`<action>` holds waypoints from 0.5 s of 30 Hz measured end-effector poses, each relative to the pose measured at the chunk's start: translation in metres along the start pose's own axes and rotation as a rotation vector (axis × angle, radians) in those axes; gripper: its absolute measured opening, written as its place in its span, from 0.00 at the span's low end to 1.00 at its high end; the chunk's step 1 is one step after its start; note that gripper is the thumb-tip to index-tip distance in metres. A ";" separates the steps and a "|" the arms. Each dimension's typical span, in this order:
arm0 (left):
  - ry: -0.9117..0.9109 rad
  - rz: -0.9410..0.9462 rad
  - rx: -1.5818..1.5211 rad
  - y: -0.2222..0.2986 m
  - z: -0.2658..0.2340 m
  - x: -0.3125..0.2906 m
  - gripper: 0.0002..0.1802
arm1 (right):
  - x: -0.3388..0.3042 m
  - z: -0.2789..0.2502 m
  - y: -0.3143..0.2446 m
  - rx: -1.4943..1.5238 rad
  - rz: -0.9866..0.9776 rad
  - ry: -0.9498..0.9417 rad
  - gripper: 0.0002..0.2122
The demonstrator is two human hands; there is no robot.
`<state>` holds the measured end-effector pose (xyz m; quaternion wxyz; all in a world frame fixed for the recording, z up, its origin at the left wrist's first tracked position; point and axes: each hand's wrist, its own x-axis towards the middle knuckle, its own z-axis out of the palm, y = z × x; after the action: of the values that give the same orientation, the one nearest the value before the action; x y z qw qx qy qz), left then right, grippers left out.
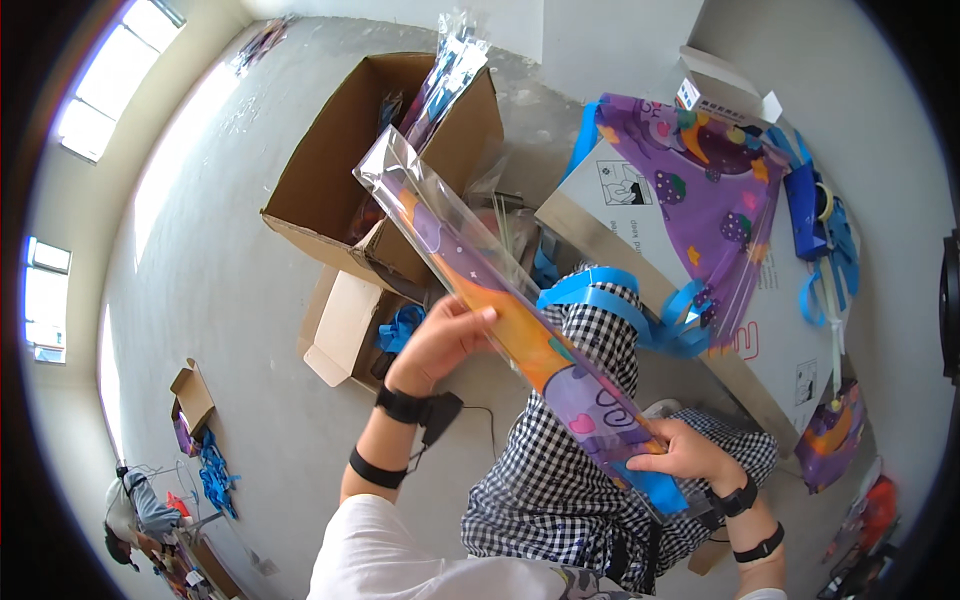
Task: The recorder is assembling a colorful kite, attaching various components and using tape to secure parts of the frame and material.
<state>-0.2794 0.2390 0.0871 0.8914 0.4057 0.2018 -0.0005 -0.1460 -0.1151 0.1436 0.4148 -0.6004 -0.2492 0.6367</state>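
A long clear plastic sleeve (410, 165) lies slantwise across my lap, with a folded purple and orange printed kite (540, 350) inside. My left hand (445, 340) grips its edge near the middle, thumb on top. Lower down, my right hand (690, 452) clasps the near end, where blue ribbon (655, 490) shows inside the plastic. The sleeve's far end sticks out past the edge of a cardboard box. Another purple printed kite (700, 190) is spread on the white carton to my right, with thin clear rods along it.
The open cardboard box (320, 170) ahead holds more filled sleeves (450, 75). Beside it stands a smaller open box (345, 325) with blue ribbon. A white carton (620, 225) serves as a surface at right, bearing a blue tape dispenser (803, 210). Another person (150, 510) is at far left.
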 end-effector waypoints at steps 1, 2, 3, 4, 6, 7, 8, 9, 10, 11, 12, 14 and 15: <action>0.018 -0.059 0.003 -0.018 0.009 -0.008 0.22 | 0.006 -0.001 -0.005 -0.041 0.071 -0.019 0.30; 0.015 -0.066 -0.069 -0.033 0.017 -0.012 0.20 | 0.008 -0.001 -0.010 -0.019 0.057 -0.016 0.30; 0.016 -0.047 -0.114 -0.045 0.023 -0.014 0.19 | 0.010 -0.001 -0.016 -0.067 0.013 -0.001 0.31; 0.015 -0.026 -0.161 -0.052 0.025 -0.014 0.18 | 0.010 -0.003 -0.020 -0.141 -0.020 0.013 0.33; 0.030 0.020 -0.229 -0.054 0.018 -0.006 0.16 | 0.002 -0.011 -0.027 -0.039 -0.040 -0.015 0.32; 0.039 0.056 -0.317 -0.053 0.014 0.001 0.14 | -0.005 -0.015 -0.028 0.143 -0.139 0.118 0.30; 0.043 0.067 -0.299 -0.048 0.005 0.011 0.14 | -0.011 -0.019 -0.027 0.321 -0.230 0.245 0.28; 0.012 0.163 -0.361 -0.036 -0.008 0.024 0.11 | -0.017 -0.024 -0.024 0.326 -0.241 0.258 0.28; -0.030 0.257 -0.427 -0.024 -0.022 0.038 0.10 | -0.024 -0.031 -0.019 0.377 -0.303 0.406 0.26; -0.051 0.298 -0.532 -0.012 -0.035 0.054 0.10 | -0.030 -0.036 -0.013 0.426 -0.366 0.554 0.24; -0.164 0.344 -0.626 0.002 -0.047 0.070 0.11 | -0.036 -0.039 -0.005 0.429 -0.366 0.560 0.24; 0.003 0.392 -0.723 0.026 -0.070 0.100 0.09 | -0.047 -0.036 0.014 0.518 -0.389 0.710 0.23; -0.006 0.414 -0.804 0.038 -0.080 0.117 0.09 | -0.051 -0.031 0.025 0.546 -0.343 0.776 0.22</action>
<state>-0.1948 0.3416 0.0249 0.9601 0.0590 0.0980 0.2554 -0.1252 -0.1761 0.1468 0.7174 -0.6129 0.0038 0.3311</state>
